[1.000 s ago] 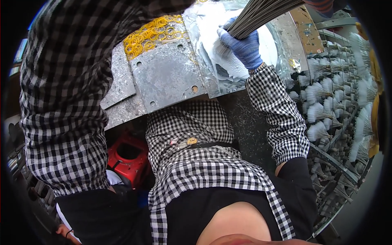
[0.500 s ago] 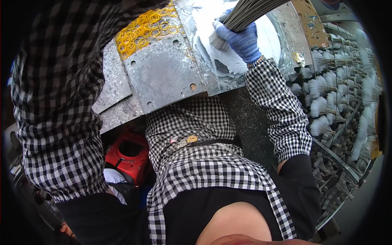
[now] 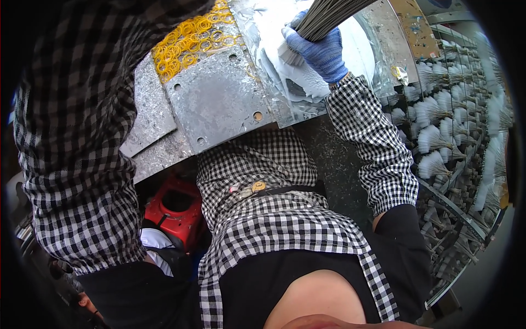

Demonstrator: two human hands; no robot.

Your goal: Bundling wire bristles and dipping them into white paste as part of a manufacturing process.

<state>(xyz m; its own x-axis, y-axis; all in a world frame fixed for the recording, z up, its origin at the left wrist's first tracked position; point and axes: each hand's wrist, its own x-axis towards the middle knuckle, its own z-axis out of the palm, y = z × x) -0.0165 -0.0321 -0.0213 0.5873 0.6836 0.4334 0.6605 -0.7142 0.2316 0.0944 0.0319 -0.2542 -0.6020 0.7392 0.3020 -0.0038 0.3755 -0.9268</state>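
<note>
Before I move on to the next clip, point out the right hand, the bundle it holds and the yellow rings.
Right hand [image 3: 323,55]: head view, middle of its blue glove.
Bundle [image 3: 335,16]: head view, dark strands just beyond the hand.
Yellow rings [image 3: 174,48]: head view, thick part of the pile.

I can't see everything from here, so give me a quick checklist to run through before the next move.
1. Right hand closed around the bundle of grey strands: ok.
2. Bundle's pale end touching the white paste: cannot tell; it shows over the paste, but contact isn't clear.
3. Left hand in view: not ok; only the left sleeve shows, running up past the top edge.
4. Main pile of yellow rings apart from the paste: ok.
5. Right sleeve clear of the paste: cannot tell; its cuff overlaps the near edge in this view.
</note>
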